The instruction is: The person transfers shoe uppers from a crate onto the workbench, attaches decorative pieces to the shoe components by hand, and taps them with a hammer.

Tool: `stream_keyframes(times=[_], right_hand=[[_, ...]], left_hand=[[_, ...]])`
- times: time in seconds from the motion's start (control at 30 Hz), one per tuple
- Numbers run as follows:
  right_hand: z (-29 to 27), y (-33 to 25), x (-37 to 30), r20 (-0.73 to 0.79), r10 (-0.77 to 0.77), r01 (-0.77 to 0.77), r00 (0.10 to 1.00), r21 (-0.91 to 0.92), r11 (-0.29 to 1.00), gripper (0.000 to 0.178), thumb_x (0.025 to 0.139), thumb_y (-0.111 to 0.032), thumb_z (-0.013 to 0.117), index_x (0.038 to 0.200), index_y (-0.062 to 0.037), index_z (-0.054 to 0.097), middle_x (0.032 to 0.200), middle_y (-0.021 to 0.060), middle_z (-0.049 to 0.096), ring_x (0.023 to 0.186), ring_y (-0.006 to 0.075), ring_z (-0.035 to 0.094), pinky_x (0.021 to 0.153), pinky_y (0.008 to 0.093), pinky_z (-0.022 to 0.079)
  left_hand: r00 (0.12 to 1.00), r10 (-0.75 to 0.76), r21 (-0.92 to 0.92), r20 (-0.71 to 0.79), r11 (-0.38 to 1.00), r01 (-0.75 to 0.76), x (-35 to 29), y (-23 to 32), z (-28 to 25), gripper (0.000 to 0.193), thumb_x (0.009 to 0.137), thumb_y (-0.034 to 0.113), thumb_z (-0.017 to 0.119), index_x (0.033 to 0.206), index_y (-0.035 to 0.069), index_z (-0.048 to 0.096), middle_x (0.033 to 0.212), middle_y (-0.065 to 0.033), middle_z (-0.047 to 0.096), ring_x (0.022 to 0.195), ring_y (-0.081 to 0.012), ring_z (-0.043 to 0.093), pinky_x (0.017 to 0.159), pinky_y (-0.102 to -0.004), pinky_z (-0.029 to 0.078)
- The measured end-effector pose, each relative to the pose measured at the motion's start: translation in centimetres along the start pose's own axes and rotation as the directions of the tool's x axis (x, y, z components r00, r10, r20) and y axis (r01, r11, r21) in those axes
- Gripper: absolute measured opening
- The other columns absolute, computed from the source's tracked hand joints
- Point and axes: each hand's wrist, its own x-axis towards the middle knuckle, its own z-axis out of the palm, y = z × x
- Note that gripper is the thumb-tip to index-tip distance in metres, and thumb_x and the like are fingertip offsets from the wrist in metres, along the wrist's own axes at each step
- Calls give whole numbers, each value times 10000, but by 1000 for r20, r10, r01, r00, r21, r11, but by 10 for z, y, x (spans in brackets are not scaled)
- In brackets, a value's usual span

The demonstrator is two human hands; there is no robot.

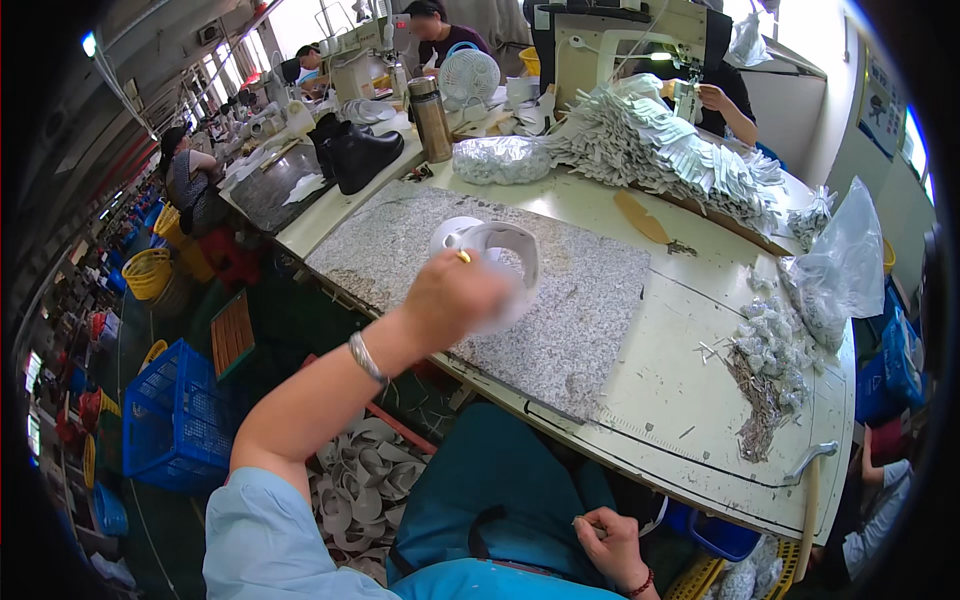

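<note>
My left hand (452, 300) is over the speckled stone slab (585, 320), its fingers bent and smeared by motion. It grips a white curved piece (530, 255), a bent band of sheet material that loops up beyond the knuckles. Another white piece (450, 228) lies flat on the slab just behind it. Low in the view, beside my lap, my right hand (612, 545) is closed with thumb and fingers together; whatever it may hold is hidden. Several similar white pieces (370, 480) are heaped below the table, under my left arm.
Small metal parts (755, 400) and a plastic bag (845, 265) occupy the table's right side, near a hammer (815, 490). Stacked pale strips (670, 150) lie at the back before a sewing machine. Black boots (355, 155) and a flask (430, 120) stand back left; a blue crate (180, 420) sits on the floor.
</note>
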Motion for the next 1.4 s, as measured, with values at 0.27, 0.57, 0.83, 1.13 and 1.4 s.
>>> stream_keyframes(times=[0.27, 0.57, 0.83, 1.13, 1.4], right_hand=[[-27, -52, 19, -186, -650, 604, 737, -251, 757, 177, 699, -84, 801, 844, -96, 700, 1039, 117, 617, 560, 112, 543, 455, 228, 417], [-39, -61, 10, -9, -734, 676, 679, -382, 630, 172, 706, -171, 780, 852, -157, 689, 1189, 143, 609, 527, 86, 539, 444, 205, 422], [-14, -8, 2, -17, -353, 350, 936, 171, 921, 146, 787, -131, 770, 842, -27, 685, 946, 93, 527, 647, 115, 565, 554, 225, 460], [-12, 8, -5, -89, 97, -43, 991, 477, 878, 118, 839, -93, 727, 903, 1, 696, 999, 88, 527, 836, 80, 511, 652, 204, 415], [-19, -3, -7, -140, -10, 32, 990, 160, 987, 93, 865, -104, 702, 839, -15, 707, 729, 71, 579, 563, 119, 514, 517, 236, 408]], left_hand=[[985, -166, -730, -44, 678, 82, -15, 131, -49, 267, 769, -5, 685, 1031, 44, 661, 835, -60, 706, 661, -183, 680, 584, -275, 513], [722, 245, -665, 647, -281, 692, -43, 170, -19, 278, 861, 81, 656, 1120, 45, 562, 725, -13, 621, 611, -25, 536, 504, -208, 392], [665, 286, -452, 690, -547, 704, -75, 198, 39, 196, 930, 152, 536, 993, -1, 641, 1006, -77, 645, 911, -112, 604, 807, -263, 483], [754, 12, -598, 657, -600, 531, -99, 226, 33, 321, 860, 191, 661, 1114, -1, 617, 1025, -44, 639, 907, -74, 569, 799, -239, 471], [740, -148, -706, 657, -465, 534, -83, 246, 32, 414, 859, 147, 702, 1213, 19, 530, 1057, -70, 616, 882, -85, 577, 734, -235, 488]])
